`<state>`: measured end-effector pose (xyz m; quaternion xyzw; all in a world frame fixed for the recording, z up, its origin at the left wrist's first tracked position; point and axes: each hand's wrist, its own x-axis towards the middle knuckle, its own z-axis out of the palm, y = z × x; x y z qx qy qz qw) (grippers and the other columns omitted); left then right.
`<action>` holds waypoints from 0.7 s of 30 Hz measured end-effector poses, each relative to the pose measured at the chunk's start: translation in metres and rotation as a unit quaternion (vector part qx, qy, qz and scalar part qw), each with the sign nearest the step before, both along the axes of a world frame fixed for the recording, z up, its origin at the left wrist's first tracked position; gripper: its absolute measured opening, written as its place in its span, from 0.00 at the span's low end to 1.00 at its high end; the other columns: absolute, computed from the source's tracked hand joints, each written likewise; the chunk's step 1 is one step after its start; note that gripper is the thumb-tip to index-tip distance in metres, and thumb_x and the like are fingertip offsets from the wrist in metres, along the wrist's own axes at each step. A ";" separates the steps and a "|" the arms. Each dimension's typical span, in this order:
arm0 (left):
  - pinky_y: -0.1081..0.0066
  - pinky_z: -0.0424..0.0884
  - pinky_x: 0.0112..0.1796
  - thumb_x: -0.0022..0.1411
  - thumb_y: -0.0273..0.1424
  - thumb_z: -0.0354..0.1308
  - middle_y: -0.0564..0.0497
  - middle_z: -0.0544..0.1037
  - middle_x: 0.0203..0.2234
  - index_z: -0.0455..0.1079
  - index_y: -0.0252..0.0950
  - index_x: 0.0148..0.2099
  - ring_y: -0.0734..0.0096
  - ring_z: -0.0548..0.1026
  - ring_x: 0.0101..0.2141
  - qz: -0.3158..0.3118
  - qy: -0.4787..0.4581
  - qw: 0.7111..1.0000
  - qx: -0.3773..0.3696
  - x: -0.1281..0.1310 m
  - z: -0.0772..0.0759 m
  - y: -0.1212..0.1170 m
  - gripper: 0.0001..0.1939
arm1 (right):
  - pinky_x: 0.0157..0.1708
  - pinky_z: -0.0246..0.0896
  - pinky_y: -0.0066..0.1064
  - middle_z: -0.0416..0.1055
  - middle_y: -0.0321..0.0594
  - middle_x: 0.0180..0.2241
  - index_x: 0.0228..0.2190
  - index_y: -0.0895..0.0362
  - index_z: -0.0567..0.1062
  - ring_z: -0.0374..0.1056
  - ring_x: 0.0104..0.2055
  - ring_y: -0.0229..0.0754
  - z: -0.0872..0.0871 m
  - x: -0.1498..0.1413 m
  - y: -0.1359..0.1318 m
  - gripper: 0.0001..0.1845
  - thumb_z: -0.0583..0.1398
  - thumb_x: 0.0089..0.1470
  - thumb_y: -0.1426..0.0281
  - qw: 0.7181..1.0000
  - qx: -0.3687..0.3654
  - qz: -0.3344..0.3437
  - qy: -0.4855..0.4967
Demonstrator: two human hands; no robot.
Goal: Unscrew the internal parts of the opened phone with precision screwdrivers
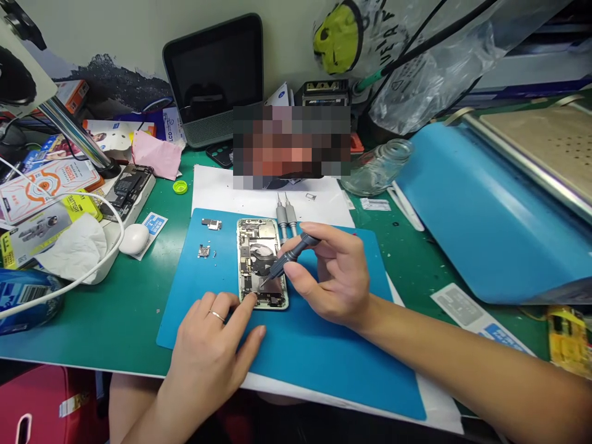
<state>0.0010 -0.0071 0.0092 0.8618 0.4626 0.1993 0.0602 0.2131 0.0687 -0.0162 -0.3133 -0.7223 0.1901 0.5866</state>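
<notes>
Opened phone [261,262] lies face down, back off, boards exposed, near the middle of the blue mat [324,357]. Everything below is placed relative to that phone.

Your right hand [330,274] sits just right of the phone, fingers closed around a dark grey screwdriver [289,259]. Shaft slants down-left; tip is on the phone's lower half, roughly mid-width. I can't tell which screw it's on.

Your left hand [210,345] rests flat on the mat just below the phone, fingers loosely spread and holding nothing. Its forefinger tip touches the phone's bottom edge. There's a ring [216,316] on one finger.

Two more grey screwdrivers [287,219] lie side by side just beyond the phone's top right corner, half on the mat, half on the white paper [217,191] behind it.

Left of the phone, on the mat: one small metal bracket [211,224] level with the top edge, and a second small part [203,251] a bit below that. Both are well clear of the frame.

Further left, off the mat on the green table cover [139,308]: a white earbud case [134,238], and behind it another stripped phone [127,188]. A small yellow-green cap [180,187] sits near that.

Behind the phone: a dark tablet [215,74] leaning on the wall. Back right: a glass jar [379,166] on its side. Far right: a rolled blue sheet [485,216].
</notes>
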 end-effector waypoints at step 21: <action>0.63 0.69 0.35 0.71 0.33 0.57 0.46 0.74 0.39 0.71 0.33 0.59 0.63 0.69 0.36 -0.007 -0.006 1.000 0.000 0.000 0.000 0.000 0.17 | 0.30 0.73 0.36 0.76 0.39 0.36 0.63 0.49 0.63 0.73 0.32 0.41 0.003 0.003 0.003 0.38 0.63 0.54 0.79 0.995 0.090 0.024 -0.028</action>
